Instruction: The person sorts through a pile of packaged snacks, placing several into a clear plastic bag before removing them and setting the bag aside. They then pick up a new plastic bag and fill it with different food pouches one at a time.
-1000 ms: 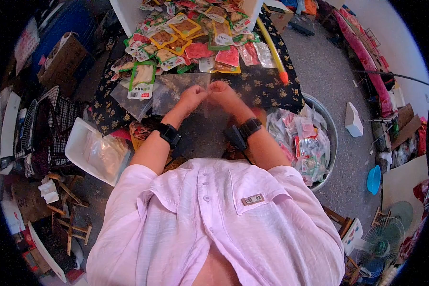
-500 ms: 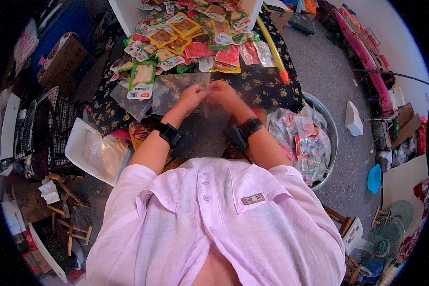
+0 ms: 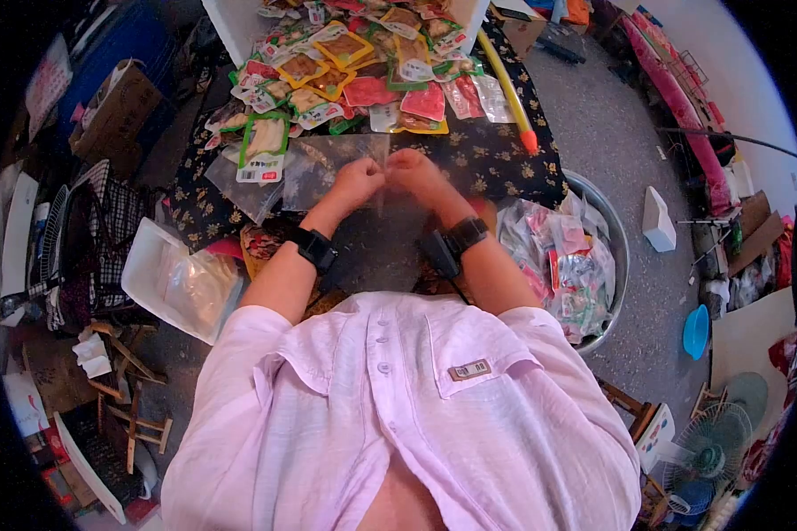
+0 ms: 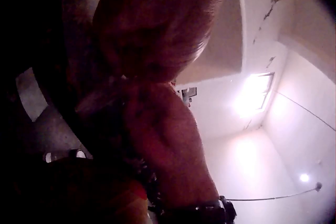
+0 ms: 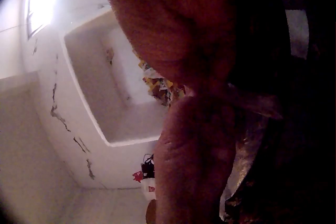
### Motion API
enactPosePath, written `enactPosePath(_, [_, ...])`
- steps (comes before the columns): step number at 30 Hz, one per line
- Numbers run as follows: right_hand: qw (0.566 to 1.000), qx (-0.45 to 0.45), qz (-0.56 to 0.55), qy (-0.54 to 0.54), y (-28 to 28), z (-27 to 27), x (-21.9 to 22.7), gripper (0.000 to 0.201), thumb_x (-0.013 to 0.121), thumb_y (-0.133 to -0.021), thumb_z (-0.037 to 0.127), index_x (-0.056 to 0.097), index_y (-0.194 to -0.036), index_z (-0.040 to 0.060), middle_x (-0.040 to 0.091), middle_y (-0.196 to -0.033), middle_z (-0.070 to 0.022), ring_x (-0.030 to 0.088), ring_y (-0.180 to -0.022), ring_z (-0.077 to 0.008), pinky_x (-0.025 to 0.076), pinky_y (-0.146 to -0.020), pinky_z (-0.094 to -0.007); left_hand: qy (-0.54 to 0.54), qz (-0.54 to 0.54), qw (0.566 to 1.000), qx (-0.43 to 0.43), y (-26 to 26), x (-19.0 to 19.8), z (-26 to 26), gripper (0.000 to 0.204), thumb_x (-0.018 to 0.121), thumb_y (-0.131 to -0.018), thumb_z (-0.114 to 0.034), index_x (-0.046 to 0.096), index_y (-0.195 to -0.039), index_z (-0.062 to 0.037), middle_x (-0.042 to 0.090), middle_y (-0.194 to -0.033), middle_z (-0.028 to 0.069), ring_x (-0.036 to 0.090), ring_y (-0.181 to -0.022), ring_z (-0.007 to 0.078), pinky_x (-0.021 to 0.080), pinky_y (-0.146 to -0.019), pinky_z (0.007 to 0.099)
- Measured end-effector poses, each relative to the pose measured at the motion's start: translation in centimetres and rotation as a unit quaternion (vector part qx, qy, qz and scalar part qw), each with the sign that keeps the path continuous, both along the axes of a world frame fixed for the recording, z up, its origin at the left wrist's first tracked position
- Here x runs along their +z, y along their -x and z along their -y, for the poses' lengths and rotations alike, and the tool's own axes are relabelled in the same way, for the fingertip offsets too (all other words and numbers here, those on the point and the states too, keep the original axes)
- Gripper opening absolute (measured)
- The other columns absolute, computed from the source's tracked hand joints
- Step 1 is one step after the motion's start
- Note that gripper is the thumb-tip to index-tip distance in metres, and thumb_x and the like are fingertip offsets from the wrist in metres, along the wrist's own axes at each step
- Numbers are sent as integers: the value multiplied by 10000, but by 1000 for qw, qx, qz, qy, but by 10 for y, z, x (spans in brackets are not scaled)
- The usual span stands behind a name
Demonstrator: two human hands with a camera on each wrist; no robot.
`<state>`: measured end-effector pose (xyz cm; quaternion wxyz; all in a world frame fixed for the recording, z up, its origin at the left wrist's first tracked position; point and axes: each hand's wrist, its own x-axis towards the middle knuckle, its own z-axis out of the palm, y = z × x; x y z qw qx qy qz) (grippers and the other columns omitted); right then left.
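Observation:
Just in front of the person, both hands meet fingertip to fingertip at the near edge of the cloth-covered table. The left hand pinches the edge of a clear plastic bag, which spreads out to its left. Thumb and fingers of the right hand pinch the same film from the other side. Close up and dark, the right wrist view has the right hand above the left hand, with a wisp of film between them. Beside the bag, a green-edged snack packet lies over more clear film.
Behind the hands, many snack packets spill from a white foam box. A yellow tube with an orange end lies at right. A metal basin of filled bags stands right; a white tub of clear bags stands left.
Both hands stay together in almost the same place. The clear bag's edge by the fingertips shifts slightly.

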<state>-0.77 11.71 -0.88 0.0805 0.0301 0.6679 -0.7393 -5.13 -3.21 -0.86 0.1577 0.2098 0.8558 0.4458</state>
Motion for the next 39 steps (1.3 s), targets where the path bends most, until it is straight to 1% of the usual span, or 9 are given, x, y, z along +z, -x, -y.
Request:
enactPosePath(3, [1000,4,-3,4,0,1,1,174,536,-713,40,475,-874,20,522,-714,-40,516,-607,-114,423,-528,-217,-16,-13,1000,5,-3,3,-1,189,552,-654,-187,548,-730,-14,562,-704,143,551,-674,264,422,-607,338])
enactPosePath(6, [1000,-8,-3,25,2,2,-5,174,534,-708,35,479,-873,23,521,-715,-33,511,-611,-108,420,-533,-217,17,-27,999,5,-4,7,-2,152,532,-665,-168,546,-724,-28,561,-681,76,527,-638,169,416,-587,295])
enactPosePath(9, [1000,-12,0,-4,2,2,-8,160,532,-706,39,495,-862,38,518,-718,-7,499,-613,-94,411,-541,-216,18,-25,999,12,-5,6,-4,184,538,-654,-190,549,-713,-16,563,-706,142,550,-667,266,421,-600,339])
enactPosePath(11, [998,-8,-13,-68,4,1,-8,156,531,-709,41,496,-861,42,517,-721,-1,496,-608,-92,408,-537,-213,-3,1,1000,10,-3,4,-3,186,533,-657,-192,549,-714,-16,563,-704,141,549,-661,256,421,-596,334])
enactPosePath(15, [1000,-23,-19,-7,6,2,-15,182,525,-726,70,462,-886,13,516,-710,-44,509,-609,-116,425,-531,-226,-32,11,999,-3,-1,0,-1,110,503,-685,-142,514,-694,-33,525,-662,53,497,-614,149,401,-563,284])
enactPosePath(18, [999,-29,-21,21,7,1,-21,178,528,-725,68,464,-884,18,516,-710,-39,507,-603,-113,424,-531,-222,-64,38,997,-2,2,-7,-1,124,517,-680,-154,521,-704,-33,532,-685,47,495,-626,138,402,-573,273])
enactPosePath(24, [999,-25,-6,24,3,1,-8,165,536,-732,69,466,-876,27,520,-729,-32,517,-620,-113,428,-539,-218,-5,-35,999,-2,-9,10,-1,185,561,-631,-189,542,-702,-19,562,-690,126,548,-647,242,425,-592,327])
enactPosePath(30, [999,-18,8,34,2,0,-8,153,512,-760,88,465,-892,26,529,-763,-41,530,-663,-124,435,-562,-225,2,-39,999,11,-7,8,-3,193,536,-640,-191,537,-709,-11,556,-685,149,546,-657,270,423,-594,348])
enactPosePath(39, [999,-27,-24,6,0,4,-8,224,561,-721,79,463,-912,20,524,-764,-36,520,-660,-114,431,-555,-223,-35,76,996,-3,0,4,3,127,503,-702,-130,537,-755,-19,547,-714,51,503,-665,142,398,-614,262])
